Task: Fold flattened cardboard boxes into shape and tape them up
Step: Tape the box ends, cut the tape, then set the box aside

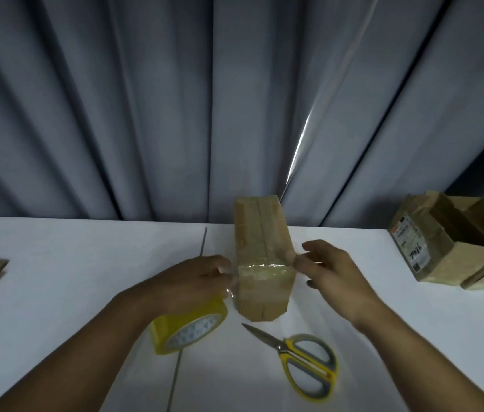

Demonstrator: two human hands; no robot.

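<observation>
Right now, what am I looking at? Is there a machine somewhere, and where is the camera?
There is no machine: these are a person's two bare hands, filmed by one camera worn on the head, looking forward and down. On the white table stands a small cardboard box. A strip of clear tape runs across it, and the right hand pinches it at the box's right side. The left hand is at the box's left side, over a yellow tape roll; whether it grips the roll is unclear. Yellow-handled scissors lie nearer the person. Opened boxes sit far right.
</observation>
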